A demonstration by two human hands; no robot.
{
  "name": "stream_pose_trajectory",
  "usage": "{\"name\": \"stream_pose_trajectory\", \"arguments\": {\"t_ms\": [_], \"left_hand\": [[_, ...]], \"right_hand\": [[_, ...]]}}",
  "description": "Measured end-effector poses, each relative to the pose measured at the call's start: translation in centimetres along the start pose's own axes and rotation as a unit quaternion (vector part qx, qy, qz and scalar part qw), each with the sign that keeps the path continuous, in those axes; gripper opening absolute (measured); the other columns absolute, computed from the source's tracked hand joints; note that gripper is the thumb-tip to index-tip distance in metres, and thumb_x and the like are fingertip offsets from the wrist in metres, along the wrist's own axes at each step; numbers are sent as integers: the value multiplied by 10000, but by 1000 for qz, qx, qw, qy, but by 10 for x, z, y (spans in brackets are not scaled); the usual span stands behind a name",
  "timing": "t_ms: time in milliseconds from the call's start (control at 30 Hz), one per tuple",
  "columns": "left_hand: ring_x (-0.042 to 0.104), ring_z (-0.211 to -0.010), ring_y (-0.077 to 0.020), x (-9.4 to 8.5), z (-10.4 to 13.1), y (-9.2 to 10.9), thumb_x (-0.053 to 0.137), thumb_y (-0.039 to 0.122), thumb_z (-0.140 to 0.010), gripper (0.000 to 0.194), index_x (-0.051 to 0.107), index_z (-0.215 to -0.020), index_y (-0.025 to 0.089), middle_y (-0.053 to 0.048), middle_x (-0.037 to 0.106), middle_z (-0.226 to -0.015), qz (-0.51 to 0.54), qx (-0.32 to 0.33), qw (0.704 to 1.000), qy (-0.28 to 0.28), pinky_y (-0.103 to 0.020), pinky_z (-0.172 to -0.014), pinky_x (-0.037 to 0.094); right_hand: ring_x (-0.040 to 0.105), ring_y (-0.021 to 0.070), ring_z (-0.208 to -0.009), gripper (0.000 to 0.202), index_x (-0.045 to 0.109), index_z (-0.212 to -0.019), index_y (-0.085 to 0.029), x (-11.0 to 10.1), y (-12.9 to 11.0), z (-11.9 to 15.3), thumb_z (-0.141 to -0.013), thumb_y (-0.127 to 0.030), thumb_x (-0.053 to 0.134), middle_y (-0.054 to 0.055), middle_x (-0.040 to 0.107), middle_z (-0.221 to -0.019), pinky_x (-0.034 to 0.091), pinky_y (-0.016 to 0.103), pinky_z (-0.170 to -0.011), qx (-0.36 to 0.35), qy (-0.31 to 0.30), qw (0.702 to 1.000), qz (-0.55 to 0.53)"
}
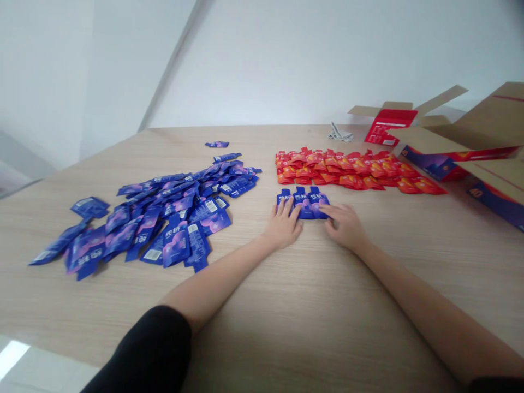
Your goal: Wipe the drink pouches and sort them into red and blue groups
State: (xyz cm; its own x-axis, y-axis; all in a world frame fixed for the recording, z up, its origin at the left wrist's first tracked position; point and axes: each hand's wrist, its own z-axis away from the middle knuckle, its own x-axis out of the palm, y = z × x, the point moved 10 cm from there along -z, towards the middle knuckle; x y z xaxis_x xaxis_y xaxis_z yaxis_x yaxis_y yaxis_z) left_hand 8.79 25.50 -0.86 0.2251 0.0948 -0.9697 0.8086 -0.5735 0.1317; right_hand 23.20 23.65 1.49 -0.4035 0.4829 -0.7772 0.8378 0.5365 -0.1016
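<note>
Three blue sachets (pixel 303 206) with spout-like tops lie side by side, front faces up, on the table before me. My left hand (pixel 282 226) rests on the left one, its fingers spread and partly covering it. With its index finger stretched out, my right hand (pixel 346 225) touches the right edge of the row; its other fingers are curled and partly hidden. To the left spreads a loose pile of blue sachets (pixel 176 207), some face up and some showing barcodes. Beyond the row, red sachets (pixel 344 166) overlap in long rows.
Open cardboard boxes (pixel 491 123) stand at the right of the wooden table (pixel 262 305). Behind them is a small red box (pixel 388 125) with raised flaps. A crumpled paper (pixel 339 132) lies near the back edge by the wall. One blue sachet (pixel 216 144) sits apart, farther back.
</note>
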Motion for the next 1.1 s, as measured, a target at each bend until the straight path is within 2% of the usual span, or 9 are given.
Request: {"name": "stream_pose_trajectory", "arguments": {"t_ms": [67, 133, 300, 367, 467, 600, 733, 933, 1100], "left_hand": [[170, -1484, -370, -16, 11, -13, 447, 380, -958, 550, 410, -1465, 169, -160, 215, -1614, -15, -14, 1000, 8, -537, -1175, 207], [143, -1487, -385, -39, 31, -37, 499, 340, -931, 523, 464, -1422, 161, -169, 199, -1616, -32, -40, 999, 19, -544, -1185, 167], [159, -1476, -415, -97, 112, -141, 527, 428, -936, 574, 448, -1424, 135, -211, 277, -1575, -151, -202, 968, 19, -548, -1169, 194], [224, -1453, -428, -106, 139, -173, 557, 464, -922, 635, 417, -1449, 138, -220, 331, -1545, -168, -236, 957, -2, -555, -1150, 227], [298, -1420, -420, -102, 155, -199, 577, 558, -888, 743, 377, -1478, 153, -211, 335, -1547, -161, -241, 957, -27, -528, -1111, 305], [301, -1405, -425, -90, 144, -208, 591, 671, -819, 837, 420, -1445, 142, -201, 277, -1573, -149, -233, 960, -52, -507, -1073, 352], [408, -1306, -414, -91, 131, -208, 673, 645, -755, 756, 559, -1283, 116, -221, 421, -1447, -138, -239, 959, -65, -484, -1020, 395], [486, -1217, -359, -79, 128, -207, 645, 616, -788, 619, 609, -1182, 139, -185, 561, -1268, -109, -238, 958, -119, -491, -1013, 393], [458, -1234, -386, -67, 128, -184, 652, 644, -761, 728, 574, -1258, 117, -212, 511, -1325, -99, -215, 959, -152, -516, -994, 409]], "right_hand": [[637, 253, -856, 232, 686, -901, -162, -14, -1, 2, -757, -102, 516, 90, 703, -879, 502, 420, -808, -3, 40, 999, 11], [596, 208, -732, 176, 639, -831, -167, -18, -3, 6, -758, -86, 501, 63, 626, -766, 492, 350, -694, -11, 41, 999, -13], [540, 130, -621, 149, 577, -816, -191, -9, -17, 13, -788, -74, 490, 15, 568, -768, 442, 266, -594, -42, 0, 997, -58], [523, 114, -588, 131, 566, -806, -195, -4, -24, 15, -794, -83, 499, 4, 558, -760, 430, 256, -575, -44, -16, 997, -56], [529, 112, -591, 115, 556, -780, -201, 0, -33, 15, -797, -98, 507, 5, 566, -772, 426, 253, -572, -46, -28, 997, -49], [558, 127, -626, 109, 551, -753, -205, 0, -37, 18, -791, -110, 511, 14, 586, -787, 430, 259, -577, -38, -33, 998, -36], [575, 146, -642, 120, 557, -738, -209, 0, -34, 24, -781, -111, 502, 17, 584, -765, 450, 280, -612, -14, -45, 998, -41], [583, 163, -654, 124, 572, -709, -223, -1, -30, 25, -757, -128, 507, 24, 601, -760, 458, 294, -617, 16, -54, 997, -54], [567, 160, -649, 133, 571, -694, -218, 0, -31, 24, -774, -144, 496, 31, 595, -754, 447, 291, -610, 17, -62, 997, -43]]}}
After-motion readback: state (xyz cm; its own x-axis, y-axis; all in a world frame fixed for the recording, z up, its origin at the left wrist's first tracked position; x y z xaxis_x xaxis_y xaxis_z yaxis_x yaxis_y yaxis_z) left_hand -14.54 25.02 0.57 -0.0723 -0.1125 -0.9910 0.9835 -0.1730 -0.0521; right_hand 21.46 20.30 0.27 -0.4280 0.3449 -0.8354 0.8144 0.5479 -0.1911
